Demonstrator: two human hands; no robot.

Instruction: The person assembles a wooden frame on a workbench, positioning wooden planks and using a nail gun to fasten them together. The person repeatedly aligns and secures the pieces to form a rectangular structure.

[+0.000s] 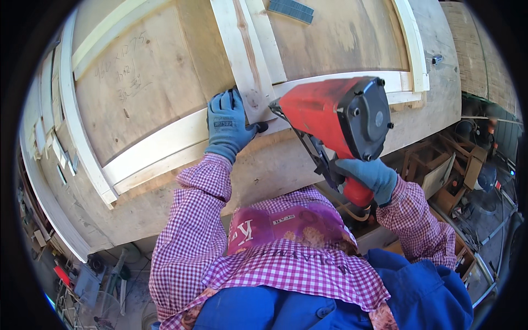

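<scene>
Landmark for everything: the knotted board (242,44), pale wood, running away from me across the middle of the view. My right hand (366,175) is closed around the handle of the red nail gun (322,110) — fingers wrapped, firm hold — to the right of the knotted board's near end. The gun's nose is right by that end's right-hand corner; I can't tell from up here whether it touches.

My left hand (225,124) is at the near end's left corner, partly open, fingers close together along the knotted board's edge, thumb spread out by its end (can't tell if it's pinching the wood or just bracing it). Both hands are in blue gloves.

Under the knotted board's near end lies the white bottom rail (165,140), stretching off to both sides. A second pale board (268,44) sits just beside the knotted board, on its right. Plywood panel (148,71), pencil-marked, to its left. Grey staple strip (291,10) to its right, near its far end.

All this rests on the wooden desk (275,162), whose bare near strip shows below the knotted board. Nearer me than that: a purple apron (258,225). Wooden crates (434,165) — well to the right, beyond the desk's edge.
</scene>
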